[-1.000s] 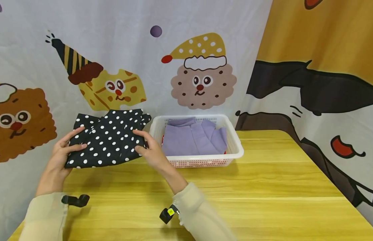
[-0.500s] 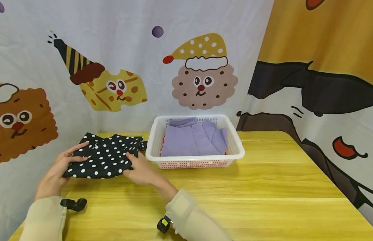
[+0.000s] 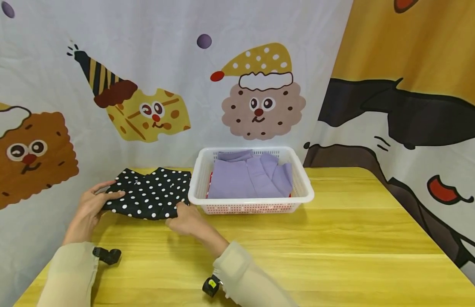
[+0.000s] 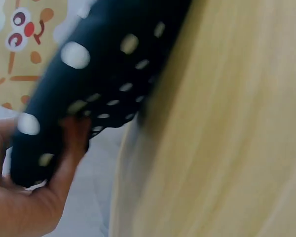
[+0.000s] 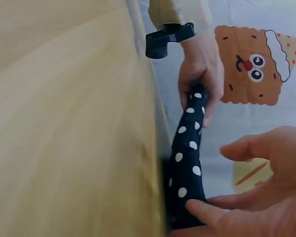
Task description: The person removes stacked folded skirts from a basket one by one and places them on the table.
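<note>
Left hand [image 3: 90, 205] pinches black polka-dot cloth [image 3: 149, 194] beside white basket [image 3: 256, 201]; right hand [image 3: 188, 220] loose, touching cloth's near edge

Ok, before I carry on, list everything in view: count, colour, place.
table: 1, yellow, foreground
basket: 1, white, on the table's far side
purple cloth: at least 1, purple, in the basket
red material: count unclear, red, under the purple cloth
polka-dot cloth: 1, black with white dots, left of the basket
backdrop: multicoloured cartoon prints, count unclear, behind the table
wrist cameras: 2, black, one per wrist
sleeves: 2, cream, on the forearms
left hand: 1, bare, gripping the polka-dot cloth's left edge
right hand: 1, bare, at its near right corner
</note>
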Tool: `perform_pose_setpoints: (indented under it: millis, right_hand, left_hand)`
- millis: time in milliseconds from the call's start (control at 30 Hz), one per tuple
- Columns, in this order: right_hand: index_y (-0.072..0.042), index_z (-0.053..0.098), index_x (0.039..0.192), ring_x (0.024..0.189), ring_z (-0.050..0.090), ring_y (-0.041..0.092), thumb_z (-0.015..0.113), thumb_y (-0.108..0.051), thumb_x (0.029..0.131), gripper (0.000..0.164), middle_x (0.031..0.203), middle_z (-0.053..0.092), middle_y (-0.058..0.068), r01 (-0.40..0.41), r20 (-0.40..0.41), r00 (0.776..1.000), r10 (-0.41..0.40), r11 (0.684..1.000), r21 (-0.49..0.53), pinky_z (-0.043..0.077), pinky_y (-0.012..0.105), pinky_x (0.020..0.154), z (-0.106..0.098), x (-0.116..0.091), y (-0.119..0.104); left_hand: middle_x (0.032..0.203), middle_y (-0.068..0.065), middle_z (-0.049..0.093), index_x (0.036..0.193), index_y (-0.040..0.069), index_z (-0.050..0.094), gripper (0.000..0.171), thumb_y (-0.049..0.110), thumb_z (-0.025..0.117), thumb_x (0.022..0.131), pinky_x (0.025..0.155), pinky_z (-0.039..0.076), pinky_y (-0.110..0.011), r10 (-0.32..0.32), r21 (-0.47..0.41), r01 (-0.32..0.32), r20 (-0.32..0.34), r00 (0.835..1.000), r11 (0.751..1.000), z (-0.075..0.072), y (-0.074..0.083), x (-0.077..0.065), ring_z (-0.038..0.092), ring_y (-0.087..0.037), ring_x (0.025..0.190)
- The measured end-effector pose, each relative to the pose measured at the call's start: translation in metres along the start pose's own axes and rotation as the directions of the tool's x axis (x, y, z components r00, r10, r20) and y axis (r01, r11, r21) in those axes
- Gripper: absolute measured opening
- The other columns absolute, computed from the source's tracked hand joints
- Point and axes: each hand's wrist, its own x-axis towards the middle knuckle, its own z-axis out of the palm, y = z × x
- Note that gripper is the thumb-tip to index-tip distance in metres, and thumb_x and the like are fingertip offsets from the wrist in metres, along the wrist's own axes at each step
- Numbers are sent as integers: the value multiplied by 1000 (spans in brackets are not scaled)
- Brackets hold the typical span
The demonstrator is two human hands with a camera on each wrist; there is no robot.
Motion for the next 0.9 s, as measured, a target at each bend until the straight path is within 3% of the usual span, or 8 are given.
perform_pose_setpoints:
  millis: [67, 233, 367, 467, 600, 667, 767, 900]
  right_hand:
    - [-8, 49, 152, 132, 58, 24, 68, -28, 91, 67, 152, 57, 11, -8, -14, 1000, 8, 999, 38, 49, 40, 113, 2, 1, 3]
    - [-8, 46, 155, 137, 55, 24, 67, -25, 92, 69, 155, 54, 10, -7, -41, 999, 11, 995, 96, 44, 42, 119, 7, 8, 13]
    - [-7, 43, 156, 147, 47, 27, 67, -27, 94, 70, 159, 50, 8, 3, -25, 1000, -2, 997, 73, 40, 42, 122, 7, 13, 16]
    - [-7, 42, 157, 146, 49, 25, 67, -28, 94, 71, 160, 49, 8, 8, -15, 1000, -7, 998, 67, 40, 41, 122, 6, 15, 17]
    - [-7, 36, 160, 130, 59, 22, 64, -27, 96, 72, 163, 44, 8, 14, 10, 1000, -15, 997, 80, 47, 39, 115, 4, 18, 20]
    - [-6, 33, 161, 119, 61, 17, 63, -26, 97, 74, 164, 42, 7, 27, 19, 999, -28, 998, 63, 49, 35, 113, 3, 19, 22]
    - [-7, 28, 163, 79, 57, 18, 63, -25, 98, 76, 166, 39, 7, 60, 48, 997, -62, 997, 44, 58, 33, 89, 1, 18, 21]
    - [-9, 26, 164, 92, 69, 18, 62, -28, 98, 78, 171, 22, 16, 142, 85, 987, -137, 988, -53, 58, 33, 84, -2, 14, 16]
  left_hand:
    - [96, 11, 62, 158, 19, 43, 78, 10, 80, 89, 65, 59, -25, 6, -3, -6, 0, 1000, 1000, 1, 2, -1, 66, -6, 73]
    - [118, -5, 54, 163, 8, 28, 79, 3, 64, 94, 67, 55, -31, 56, 190, -60, 27, 998, 980, 3, 1, -2, 59, -7, 76]
    - [134, -26, 48, 158, 2, 31, 72, -3, 59, 92, 59, 49, -33, 60, 216, -63, 23, 998, 974, 7, 3, -2, 56, -12, 69]
    - [118, -23, 63, 156, -2, 33, 71, -6, 59, 90, 50, 44, -32, 69, 259, -70, 14, 998, 963, 10, 5, -1, 47, -11, 53]
    - [122, -32, 62, 153, -7, 36, 68, -5, 60, 89, 54, 44, -27, 117, 397, -108, 1, 993, 911, 15, 5, 0, 56, -28, 74]
    - [140, -42, 45, 151, -8, 38, 65, -5, 59, 89, 60, 45, -27, 139, 460, -122, -3, 990, 879, 18, 4, 1, 54, -36, 93]
    - [140, -42, 41, 147, -9, 42, 60, -4, 55, 89, 63, 44, -30, 128, 531, -96, -24, 991, 842, 22, 4, 2, 51, -38, 94]
    - [139, -42, 41, 143, -11, 44, 55, 0, 53, 90, 72, 46, -41, 90, 604, -49, -37, 995, 796, 22, 7, -1, 47, -41, 95]
